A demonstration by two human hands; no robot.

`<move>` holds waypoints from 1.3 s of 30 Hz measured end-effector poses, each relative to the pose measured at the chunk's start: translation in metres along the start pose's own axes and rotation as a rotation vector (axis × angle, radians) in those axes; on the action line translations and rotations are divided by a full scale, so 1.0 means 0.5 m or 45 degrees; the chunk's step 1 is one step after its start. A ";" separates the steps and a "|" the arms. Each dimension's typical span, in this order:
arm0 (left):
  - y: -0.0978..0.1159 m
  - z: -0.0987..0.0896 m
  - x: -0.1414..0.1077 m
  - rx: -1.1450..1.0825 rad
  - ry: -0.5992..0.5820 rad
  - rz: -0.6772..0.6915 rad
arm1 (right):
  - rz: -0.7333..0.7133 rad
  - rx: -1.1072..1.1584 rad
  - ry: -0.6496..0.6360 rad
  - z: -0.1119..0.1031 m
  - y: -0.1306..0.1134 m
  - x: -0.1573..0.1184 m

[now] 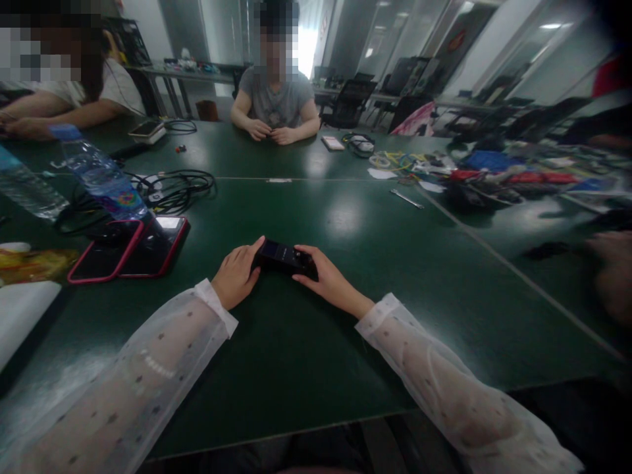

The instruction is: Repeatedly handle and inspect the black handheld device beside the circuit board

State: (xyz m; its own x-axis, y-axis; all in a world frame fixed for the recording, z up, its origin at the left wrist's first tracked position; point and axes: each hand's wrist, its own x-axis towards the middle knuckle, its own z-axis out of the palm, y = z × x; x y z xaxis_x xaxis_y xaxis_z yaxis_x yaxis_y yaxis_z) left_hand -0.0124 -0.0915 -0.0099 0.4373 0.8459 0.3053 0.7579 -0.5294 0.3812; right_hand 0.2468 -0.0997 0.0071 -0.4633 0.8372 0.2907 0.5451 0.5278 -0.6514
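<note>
1. The dark green tabletop (296, 355) is the biggest thing near me. It reaches across to a person in a grey shirt (276, 95), who sits on the far side.
2. A loopy heap of black cables (190, 184) lies over to my left, near a plastic water bottle with a blue cap (106, 178).
3. My left hand (236, 273) is wrapped round the left end of a small black device (281, 257). My right hand (328, 276) pinches its other end, with my thumb on the near side.
4. A phone in a red-pink case (160, 247) lies to the left of my hands.
5. The black device is right in front of me, between my hands. I can't tell if it sits on the tabletop or just above it. It has a little dark screen and what look like buttons.
6. How far along? I think the picking-up part is done, because both ends are held. The device looks whole. What is left to do on it, I can't see.
7. A thin metal wrench (406, 199) lies farther off, to the right.
8. Smallest is the writing. Tiny pale marks on the device and the bright bottle label (126, 199) are too blurry to read, so I can't name any brand.
</note>
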 end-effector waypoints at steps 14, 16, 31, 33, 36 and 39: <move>0.004 -0.004 0.001 0.002 -0.013 -0.013 | 0.030 0.006 -0.003 0.003 0.006 -0.002; 0.005 -0.005 0.001 -0.003 -0.019 -0.018 | 0.032 0.003 -0.007 0.001 0.004 -0.002; 0.001 0.000 0.002 0.015 0.010 0.017 | -0.022 -0.027 0.016 0.004 0.007 0.000; 0.003 -0.002 0.002 0.021 0.005 0.015 | -0.022 -0.035 0.012 0.004 0.008 -0.001; 0.004 -0.002 0.002 0.027 0.002 0.010 | -0.006 -0.037 0.004 0.004 0.007 -0.001; 0.001 -0.001 0.001 0.017 0.005 0.016 | 0.000 -0.026 -0.008 0.002 0.005 -0.001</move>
State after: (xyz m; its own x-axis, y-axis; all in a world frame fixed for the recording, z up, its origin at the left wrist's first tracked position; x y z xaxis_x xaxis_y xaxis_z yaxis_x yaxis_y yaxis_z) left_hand -0.0121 -0.0911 -0.0092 0.4450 0.8387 0.3139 0.7587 -0.5393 0.3655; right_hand 0.2478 -0.0992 0.0048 -0.4673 0.8364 0.2863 0.5593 0.5305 -0.6370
